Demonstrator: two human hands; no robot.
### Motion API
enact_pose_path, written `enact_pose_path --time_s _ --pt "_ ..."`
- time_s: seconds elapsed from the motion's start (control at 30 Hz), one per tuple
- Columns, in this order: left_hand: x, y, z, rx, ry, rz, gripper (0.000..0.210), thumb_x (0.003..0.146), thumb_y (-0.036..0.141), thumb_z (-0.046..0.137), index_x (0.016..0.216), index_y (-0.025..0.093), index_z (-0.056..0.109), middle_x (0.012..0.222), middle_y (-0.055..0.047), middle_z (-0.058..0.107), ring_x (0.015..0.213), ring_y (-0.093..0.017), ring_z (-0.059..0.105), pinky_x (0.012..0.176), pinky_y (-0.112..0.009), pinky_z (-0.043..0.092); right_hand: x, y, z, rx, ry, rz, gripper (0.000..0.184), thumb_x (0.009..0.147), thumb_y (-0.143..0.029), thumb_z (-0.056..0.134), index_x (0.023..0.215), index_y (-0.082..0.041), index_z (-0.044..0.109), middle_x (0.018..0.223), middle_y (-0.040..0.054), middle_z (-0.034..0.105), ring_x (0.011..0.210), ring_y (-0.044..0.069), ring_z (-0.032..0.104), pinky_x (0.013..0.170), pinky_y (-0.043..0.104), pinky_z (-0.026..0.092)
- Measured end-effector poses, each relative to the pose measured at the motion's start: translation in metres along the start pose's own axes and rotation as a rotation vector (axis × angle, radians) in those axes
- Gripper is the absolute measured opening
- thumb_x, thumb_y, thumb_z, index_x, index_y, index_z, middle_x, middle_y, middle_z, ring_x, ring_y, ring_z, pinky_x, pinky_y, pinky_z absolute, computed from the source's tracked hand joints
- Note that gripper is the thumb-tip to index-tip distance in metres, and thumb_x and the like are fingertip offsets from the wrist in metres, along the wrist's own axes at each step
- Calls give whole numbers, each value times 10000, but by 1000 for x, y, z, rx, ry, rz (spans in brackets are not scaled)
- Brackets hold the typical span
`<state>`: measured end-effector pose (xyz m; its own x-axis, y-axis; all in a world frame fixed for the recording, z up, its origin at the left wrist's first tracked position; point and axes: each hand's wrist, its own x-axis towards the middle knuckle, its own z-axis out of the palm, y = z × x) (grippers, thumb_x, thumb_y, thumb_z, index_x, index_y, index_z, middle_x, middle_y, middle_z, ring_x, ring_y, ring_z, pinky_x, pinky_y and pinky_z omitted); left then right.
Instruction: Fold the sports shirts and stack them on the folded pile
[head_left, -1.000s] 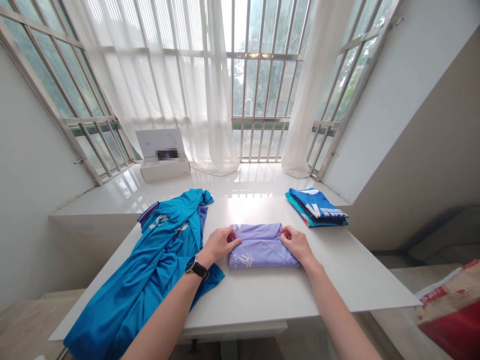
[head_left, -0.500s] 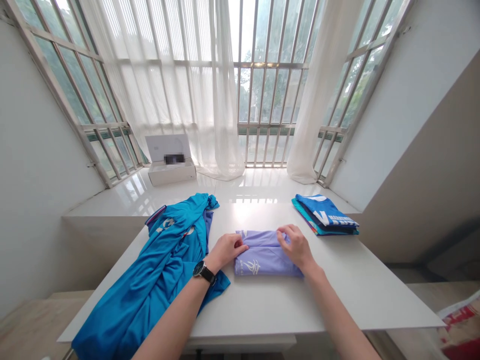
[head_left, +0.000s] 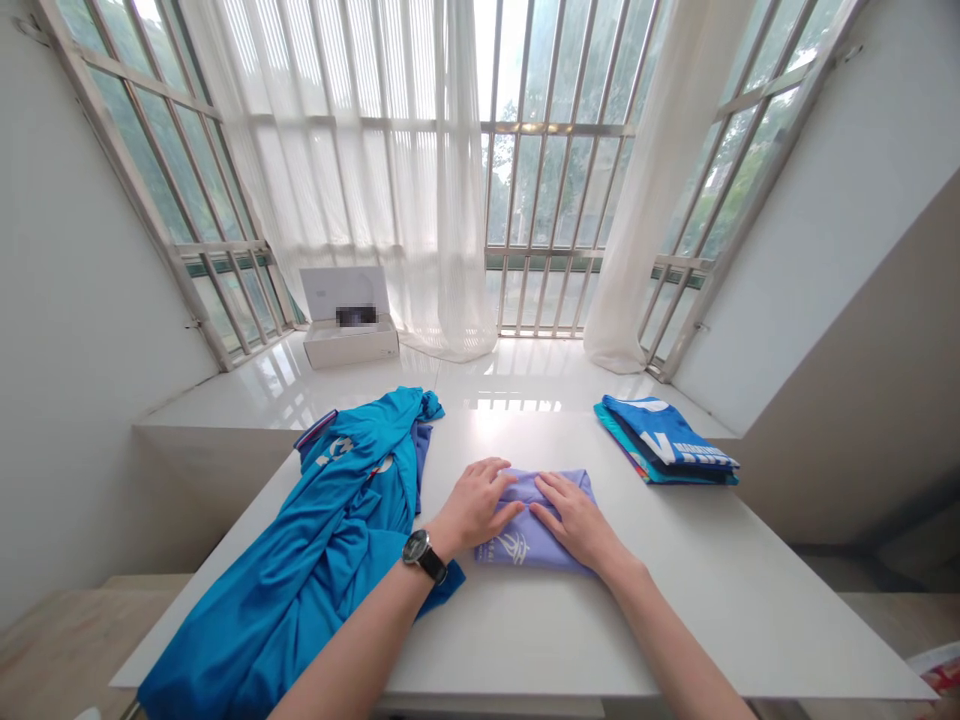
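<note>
While both hands lie over the lavender garment (head_left: 541, 550), their fingers are loosely spread and released, resting on the cloth with nothing pinched. It sits at the middle of the white counter (head_left: 517, 645), folded into a flat bundle, a white printed motif toward its seven o'clock side. The left hand (head_left: 476, 510) covers the bundle's nine o'clock end, a dark-strapped watch (head_left: 424, 556) on that wrist; the right hand (head_left: 576, 520) lies across its three o'clock half, the two thumbs pointing toward each other, near but apart.

Taken from the bundle, a crumpled teal garment (head_left: 322, 560) sprawls at nine o'clock, running down toward eight, with a bit of purple-blue cloth (head_left: 424, 458) showing along its right edge. Toward two o'clock rests a folded stack (head_left: 667, 440) of clothing, blue with white lettering on top. Between ten and eleven, an open white box (head_left: 351, 346) stands on the windowsill (head_left: 450, 385) before a sheer curtain (head_left: 360, 190).
</note>
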<state>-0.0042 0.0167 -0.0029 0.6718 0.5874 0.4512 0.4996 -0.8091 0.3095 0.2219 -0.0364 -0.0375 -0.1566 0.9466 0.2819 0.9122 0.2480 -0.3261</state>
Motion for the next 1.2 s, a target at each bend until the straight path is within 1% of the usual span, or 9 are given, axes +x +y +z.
enact_pose_path --time_s 0.1,0.3,0.43,0.53,0.73,0.9,0.97,1.07,1.2 --pt "-1 0 7 8 -57 37 274 961 342 571 1200 218 625 1356 -87 592 1285 -260 506 1105 -429 403 0 1 0 53 41 2 423 956 -448 526 1256 -192 678 1354 141 643 1287 295 569 1096 506 452" --pt "-1 -6 10 -11 -39 -58 210 993 290 501 1125 217 648 1216 -70 669 1167 -229 592 1015 -400 483 0 2 -3 109 73 21 387 936 -458 553 1180 -196 701 1284 133 674 1205 280 620 1048 477 497" --pt "-2 -10 10 56 -63 -118 391 953 372 569 1292 178 571 1350 -125 606 1245 -273 552 1045 -436 464 0 0 -4 90 94 23 374 913 -454 585 1177 -209 686 1256 120 682 1181 274 626 1040 456 497" --pt "-3 -10 10 144 -100 -109 443 970 430 533 1323 165 564 1388 -137 587 1279 -292 532 1071 -456 432 0 -1 -5 24 94 50 423 901 -482 591 1206 -198 663 1261 127 676 1190 283 612 1048 458 479" --pt "0 4 10 281 -79 -133 359 969 407 541 1220 163 622 1281 -140 656 1195 -298 587 1063 -481 410 -4 -5 -8 -140 135 167 528 870 -598 572 1195 -190 652 1221 142 680 1120 313 628 981 465 484" --pt "3 10 9 246 -77 -176 288 957 391 556 1050 138 657 1066 -154 697 1012 -301 647 928 -452 488 -4 -5 -9 -192 159 167 534 860 -656 541 1098 -192 661 1069 137 697 1005 309 637 916 454 483" --pt "2 8 10 215 -62 -165 266 955 387 558 1028 151 655 1029 -142 693 989 -294 648 908 -440 500 -3 -2 -8 -191 173 136 541 872 -647 528 1120 -183 656 1136 153 681 1071 318 617 961 463 464" --pt "1 4 11 191 -46 -93 266 956 350 566 1116 150 636 1184 -146 671 1149 -297 602 1021 -442 455 0 3 -4 -191 155 83 599 900 -618 505 1256 -151 616 1368 186 585 1303 338 499 1110 483 364" --pt "-1 0 15 181 -96 1 305 996 290 507 1256 150 583 1359 -129 608 1303 -274 523 1113 -426 395 3 5 -1 -189 -19 176 743 923 -647 424 1448 -125 482 1541 193 432 1440 337 365 1185 518 265"
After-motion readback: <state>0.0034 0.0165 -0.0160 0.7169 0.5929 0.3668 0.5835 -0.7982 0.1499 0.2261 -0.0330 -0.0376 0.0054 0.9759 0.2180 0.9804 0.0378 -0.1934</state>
